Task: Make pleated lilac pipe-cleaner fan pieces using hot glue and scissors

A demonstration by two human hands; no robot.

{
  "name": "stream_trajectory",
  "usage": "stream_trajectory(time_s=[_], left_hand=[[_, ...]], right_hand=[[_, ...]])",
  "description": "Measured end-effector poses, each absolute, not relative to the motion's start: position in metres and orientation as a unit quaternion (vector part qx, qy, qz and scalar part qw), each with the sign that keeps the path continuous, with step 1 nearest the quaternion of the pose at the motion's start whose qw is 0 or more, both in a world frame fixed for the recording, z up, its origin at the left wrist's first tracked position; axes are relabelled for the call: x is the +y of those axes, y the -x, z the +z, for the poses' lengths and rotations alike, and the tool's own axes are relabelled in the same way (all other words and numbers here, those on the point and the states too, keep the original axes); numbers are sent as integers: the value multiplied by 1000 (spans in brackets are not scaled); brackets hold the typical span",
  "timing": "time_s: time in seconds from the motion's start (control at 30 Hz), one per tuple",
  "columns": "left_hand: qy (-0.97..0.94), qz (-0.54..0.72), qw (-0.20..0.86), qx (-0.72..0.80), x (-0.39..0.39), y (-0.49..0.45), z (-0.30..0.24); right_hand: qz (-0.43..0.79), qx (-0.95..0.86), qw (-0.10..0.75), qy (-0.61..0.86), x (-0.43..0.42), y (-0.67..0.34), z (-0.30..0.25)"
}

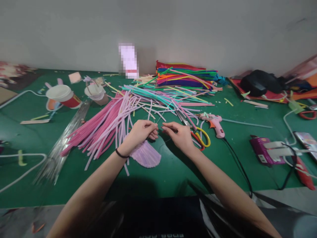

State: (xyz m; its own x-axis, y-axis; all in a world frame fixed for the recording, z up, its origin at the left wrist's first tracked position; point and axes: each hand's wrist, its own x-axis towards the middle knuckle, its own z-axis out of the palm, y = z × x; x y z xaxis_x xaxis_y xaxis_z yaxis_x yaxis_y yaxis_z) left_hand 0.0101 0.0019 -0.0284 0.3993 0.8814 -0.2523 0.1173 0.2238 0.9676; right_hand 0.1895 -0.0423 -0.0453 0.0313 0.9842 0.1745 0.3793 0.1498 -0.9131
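Observation:
My left hand is closed in a pinch, thumb against forefinger, on a thin wire that looks silvery. Facing it a small gap away, my right hand is pinched too, and the fine strand runs between and around the fingertips. Just below my left hand, a pleated lilac fan-shaped piece lies over the green table, partly covered by the hand. Scissors with red and yellow handles rest right of my right hand. Pink and lilac pipe cleaners spread out to the left.
A pink glue gun lies at right, its cord trailing forward. Bundled colourful pipe cleaners stand against the wall. Two cups, one a white-and-red paper cup, and silver wires are at left. A purple power strip sits far right.

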Motion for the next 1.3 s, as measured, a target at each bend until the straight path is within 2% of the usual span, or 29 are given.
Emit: stream_trajectory(time_s=[0.13,0.27,0.5,0.73,1.0,1.3], left_hand=[[-565,275,611,482,2,-8,-24],[-568,287,597,488,2,-9,-24],[-561,304,588,498,0,-11,-22],[-547,308,591,506,2,-9,-22],[-541,325,584,510,2,-9,-25],[-540,326,587,508,5,-7,-27]], right_hand=[[320,-620,446,560,-42,-190,-46],[340,-593,464,563,-45,-190,-46],[302,-631,453,552,-48,-190,-45],[411,-559,478,538,-50,-189,-49],[390,-583,471,535,-53,-189,-52],[464,-557,483,491,-48,-195,-53]])
